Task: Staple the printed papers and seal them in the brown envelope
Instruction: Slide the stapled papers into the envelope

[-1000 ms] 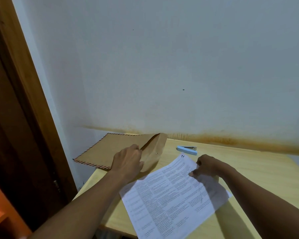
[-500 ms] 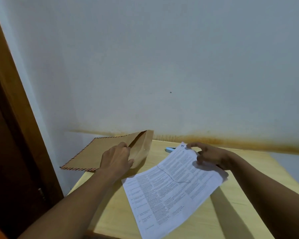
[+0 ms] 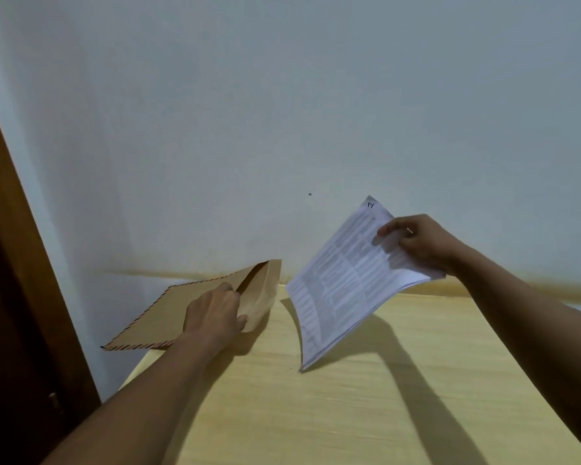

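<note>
L→R: brown envelope [image 3: 168, 313] rests at far-left corner of table [image 3: 349, 414], overhanging its edge, mouth open twd. right. Left hand [image 3: 213, 315] grips the mouth edge. Printed papers [image 3: 342, 286] hang tilted above tabletop, just right of envelope. Right hand [image 3: 423, 243] pinches their upper edge.

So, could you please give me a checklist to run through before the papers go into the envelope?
1. Envelope mouth open: ok, the left hand holds the brown envelope open.
2. Papers gripped: ok, the right hand pinches the printed papers above the table.
3. Papers stapled: cannot tell.
4. Papers aimed at the mouth: not ok, they hang tilted to its right.
</note>
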`<action>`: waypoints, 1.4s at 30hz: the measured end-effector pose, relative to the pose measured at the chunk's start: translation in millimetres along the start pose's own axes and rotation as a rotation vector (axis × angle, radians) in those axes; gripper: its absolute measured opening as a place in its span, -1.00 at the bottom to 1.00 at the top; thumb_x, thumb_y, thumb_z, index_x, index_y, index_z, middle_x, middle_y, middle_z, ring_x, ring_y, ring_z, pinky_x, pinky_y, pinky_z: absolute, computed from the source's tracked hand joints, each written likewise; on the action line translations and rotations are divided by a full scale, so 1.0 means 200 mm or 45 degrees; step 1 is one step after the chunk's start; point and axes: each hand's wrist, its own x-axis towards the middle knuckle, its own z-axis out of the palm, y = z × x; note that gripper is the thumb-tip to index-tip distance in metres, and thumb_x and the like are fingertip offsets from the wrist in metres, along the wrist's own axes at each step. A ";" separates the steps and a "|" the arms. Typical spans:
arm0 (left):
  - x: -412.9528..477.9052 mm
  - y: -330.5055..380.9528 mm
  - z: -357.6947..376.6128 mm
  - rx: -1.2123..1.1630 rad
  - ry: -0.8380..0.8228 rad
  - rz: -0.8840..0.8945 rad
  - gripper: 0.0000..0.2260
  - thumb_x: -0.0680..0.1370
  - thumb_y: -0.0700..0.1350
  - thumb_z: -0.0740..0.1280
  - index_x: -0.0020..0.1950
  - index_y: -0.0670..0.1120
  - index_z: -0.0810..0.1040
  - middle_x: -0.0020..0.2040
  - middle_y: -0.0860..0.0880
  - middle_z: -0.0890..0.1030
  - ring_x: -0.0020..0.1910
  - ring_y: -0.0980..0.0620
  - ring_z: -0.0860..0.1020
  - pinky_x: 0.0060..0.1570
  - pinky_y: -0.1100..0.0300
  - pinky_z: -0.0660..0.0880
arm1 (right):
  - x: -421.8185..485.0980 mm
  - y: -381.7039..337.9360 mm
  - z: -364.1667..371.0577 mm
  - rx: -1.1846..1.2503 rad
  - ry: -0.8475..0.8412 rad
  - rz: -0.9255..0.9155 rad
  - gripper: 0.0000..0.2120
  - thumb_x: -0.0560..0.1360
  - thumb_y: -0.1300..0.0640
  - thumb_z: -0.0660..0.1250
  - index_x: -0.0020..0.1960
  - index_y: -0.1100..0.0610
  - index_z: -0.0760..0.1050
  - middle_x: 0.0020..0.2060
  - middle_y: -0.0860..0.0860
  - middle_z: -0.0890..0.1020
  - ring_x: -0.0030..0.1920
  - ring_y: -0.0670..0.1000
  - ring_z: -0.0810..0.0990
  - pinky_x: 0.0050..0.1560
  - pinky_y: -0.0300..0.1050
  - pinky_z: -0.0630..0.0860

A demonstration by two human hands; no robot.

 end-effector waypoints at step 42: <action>-0.06 -0.08 0.04 -0.277 0.106 0.164 -0.36 0.42 0.32 0.47 0.35 -0.05 0.59 0.23 0.09 0.59 0.06 0.01 0.57 -0.06 0.16 0.51 | 0.04 -0.14 0.45 0.547 0.006 0.540 -0.64 0.52 0.44 0.08 0.07 0.29 0.64 0.06 0.21 0.61 -0.03 0.19 0.63 -0.01 -0.01 0.61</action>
